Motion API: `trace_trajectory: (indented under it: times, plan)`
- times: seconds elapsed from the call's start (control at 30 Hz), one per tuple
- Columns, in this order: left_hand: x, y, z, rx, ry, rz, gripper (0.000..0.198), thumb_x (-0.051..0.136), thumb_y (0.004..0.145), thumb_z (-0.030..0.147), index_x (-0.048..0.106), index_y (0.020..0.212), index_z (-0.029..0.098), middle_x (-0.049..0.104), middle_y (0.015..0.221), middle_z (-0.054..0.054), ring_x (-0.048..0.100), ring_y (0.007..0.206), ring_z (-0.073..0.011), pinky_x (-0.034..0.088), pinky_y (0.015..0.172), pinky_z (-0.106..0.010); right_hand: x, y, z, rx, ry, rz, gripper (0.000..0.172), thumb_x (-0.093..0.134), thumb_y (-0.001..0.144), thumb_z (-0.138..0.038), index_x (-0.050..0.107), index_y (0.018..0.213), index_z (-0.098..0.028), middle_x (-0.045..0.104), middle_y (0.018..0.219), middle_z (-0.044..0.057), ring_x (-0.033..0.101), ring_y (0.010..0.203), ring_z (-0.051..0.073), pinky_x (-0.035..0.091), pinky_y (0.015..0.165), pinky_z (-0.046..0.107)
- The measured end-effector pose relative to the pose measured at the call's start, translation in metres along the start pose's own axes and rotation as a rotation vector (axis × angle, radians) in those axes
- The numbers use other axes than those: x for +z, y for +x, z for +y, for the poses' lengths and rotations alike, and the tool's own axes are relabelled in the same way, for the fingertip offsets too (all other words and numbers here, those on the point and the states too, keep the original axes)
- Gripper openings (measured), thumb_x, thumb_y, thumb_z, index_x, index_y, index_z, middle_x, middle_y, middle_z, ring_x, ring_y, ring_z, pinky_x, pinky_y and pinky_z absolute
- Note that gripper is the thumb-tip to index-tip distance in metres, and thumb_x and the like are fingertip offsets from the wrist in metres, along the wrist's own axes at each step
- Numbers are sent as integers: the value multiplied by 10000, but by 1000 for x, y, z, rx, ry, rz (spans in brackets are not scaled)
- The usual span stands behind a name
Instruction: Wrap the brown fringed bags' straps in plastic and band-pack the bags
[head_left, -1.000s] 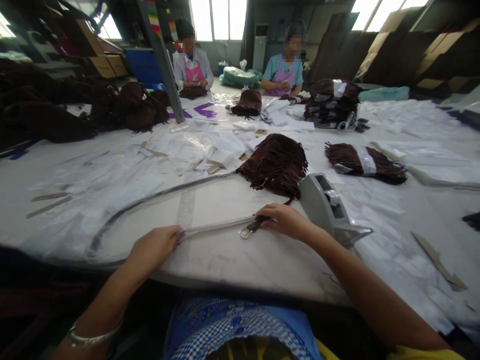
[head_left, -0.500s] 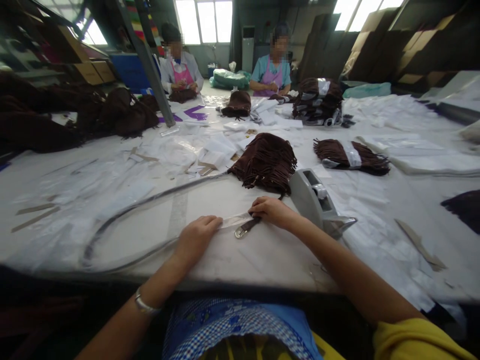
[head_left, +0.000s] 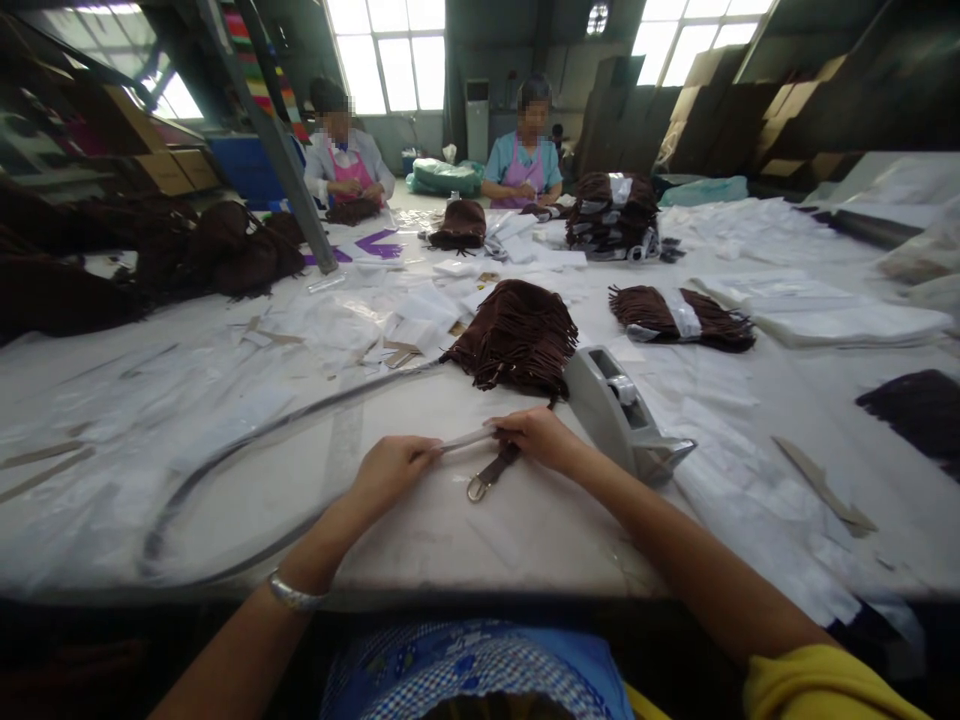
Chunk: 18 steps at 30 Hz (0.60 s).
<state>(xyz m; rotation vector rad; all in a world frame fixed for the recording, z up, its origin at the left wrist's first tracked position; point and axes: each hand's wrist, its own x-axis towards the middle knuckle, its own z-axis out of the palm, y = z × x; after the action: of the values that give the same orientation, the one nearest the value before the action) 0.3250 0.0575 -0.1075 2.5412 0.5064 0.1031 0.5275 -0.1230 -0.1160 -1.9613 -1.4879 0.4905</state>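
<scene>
Left hand [head_left: 388, 468] pinches the strap [head_left: 465, 440]; right hand [head_left: 536, 437] grips it near the buckle [head_left: 477, 489], by the table's [head_left: 420, 550] front edge. Judgement: best held taut, untwisted, buckle clear. Bag [head_left: 514, 335] lies beyond, mid-table.

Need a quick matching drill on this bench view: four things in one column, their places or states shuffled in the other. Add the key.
Column one
1. thin, pale translucent strip
2. gold-coloured metal buckle
3. grey plastic tape dispenser
4. long, dark, narrow strap

Column two
A. just beyond the right forearm
B. curving in a wide loop on the white-covered table
C. stretched between the left hand and right hand
D. at the end of a short, brown, flat strap

Pairs: 1-C, 2-D, 3-A, 4-B
</scene>
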Motion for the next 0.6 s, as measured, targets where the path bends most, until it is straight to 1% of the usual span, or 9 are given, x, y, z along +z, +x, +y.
trace_trajectory:
  times: [0.13, 0.2, 0.23, 0.3, 0.33, 0.37, 0.43, 0.5, 0.6]
  plan:
    - [5, 1, 5, 11, 9, 10, 306, 500, 932, 377, 754, 1070, 279, 753, 1108, 2, 697, 1024, -222, 511, 867, -300, -2, 1, -4, 41, 38, 8, 391, 558, 894, -151, 652, 1273, -170, 769, 848, 52, 712, 783, 172, 513, 761, 254]
    - [8, -1, 5, 30, 44, 59, 308, 498, 939, 377, 748, 1087, 275, 755, 1104, -8, 698, 1010, -221, 508, 868, -300, -3, -1, -6, 101, 44, 92, 425, 572, 890, -162, 615, 1313, -158, 767, 822, 49, 712, 757, 167, 510, 749, 244]
    - [10, -3, 4, 38, 73, 97, 306, 497, 944, 375, 745, 1091, 272, 757, 1093, -11, 699, 995, -222, 509, 861, -301, -3, -2, -7, 148, 36, 142, 400, 581, 893, -187, 627, 1289, -147, 764, 797, 50, 709, 721, 166, 509, 726, 242]
    - [14, -7, 4, 43, 143, 176, 292, 499, 951, 358, 742, 1083, 266, 760, 1062, -18, 703, 958, -223, 511, 829, -303, 0, -5, -12, 245, 40, 188, 281, 568, 923, -293, 707, 1107, -133, 749, 725, 52, 684, 612, 160, 500, 645, 237]
    - [18, -9, 4, 44, 171, 206, 279, 505, 951, 343, 738, 1080, 263, 758, 1055, -20, 703, 946, -222, 511, 813, -301, 2, -6, -15, 284, 67, 175, 292, 542, 940, -360, 730, 976, -140, 740, 693, 50, 665, 559, 153, 488, 596, 232]
    - [21, -11, 4, 51, 191, 223, 265, 512, 951, 328, 732, 1081, 261, 756, 1052, -21, 702, 937, -218, 510, 799, -295, 5, -7, -19, 313, 106, 140, 364, 508, 954, -425, 727, 862, -150, 731, 664, 46, 644, 516, 145, 472, 553, 228]
    - [30, -14, 6, 86, 220, 239, 238, 528, 949, 299, 717, 1087, 259, 752, 1031, -20, 699, 917, -204, 506, 772, -280, 11, -7, -27, 345, 171, 74, 489, 447, 965, -515, 702, 737, -165, 705, 606, 37, 616, 473, 136, 441, 507, 222]
    - [39, -18, 9, 151, 243, 244, 216, 539, 949, 286, 702, 1086, 256, 748, 1005, -20, 692, 898, -191, 499, 746, -266, 17, -4, -34, 344, 127, 73, 502, 465, 955, -529, 693, 696, -165, 675, 556, 31, 603, 484, 135, 411, 511, 220]
    - [49, -24, 16, 251, 266, 249, 186, 526, 963, 285, 697, 1017, 236, 740, 959, -29, 679, 861, -180, 492, 716, -259, 21, 4, -43, 265, -122, 125, 367, 580, 921, -412, 679, 674, -159, 653, 543, 22, 579, 543, 131, 349, 540, 222]
